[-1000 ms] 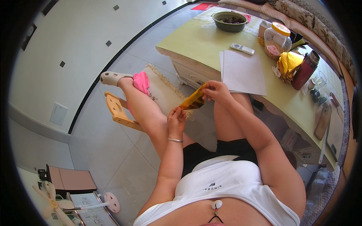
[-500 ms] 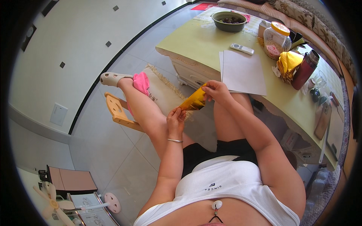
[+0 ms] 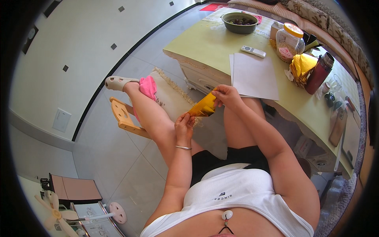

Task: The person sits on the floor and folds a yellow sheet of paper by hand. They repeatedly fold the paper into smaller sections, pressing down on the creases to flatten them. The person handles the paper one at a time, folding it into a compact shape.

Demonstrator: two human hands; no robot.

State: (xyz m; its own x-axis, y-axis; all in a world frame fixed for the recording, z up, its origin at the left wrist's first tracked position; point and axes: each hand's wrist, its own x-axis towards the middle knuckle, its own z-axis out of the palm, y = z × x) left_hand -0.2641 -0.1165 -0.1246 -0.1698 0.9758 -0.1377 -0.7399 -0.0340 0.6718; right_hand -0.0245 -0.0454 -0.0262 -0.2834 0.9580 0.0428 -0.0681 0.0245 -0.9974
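Pale floor tiles spread under my stool, and the low yellow-green table is my landmark. Nearest me, just off its near edge over my knees, I pinch a gold foil sheet at both ends: my left hand grips the lower corner, my right hand the upper. I judge I am mid-fold; the next move calls for lining up the edges before pressing a crease. On the table lie white paper sheets, then a white remote. To their right sit crumpled gold foil, a dark red flask and an orange-lidded clear jar; farthest, a green bowl.
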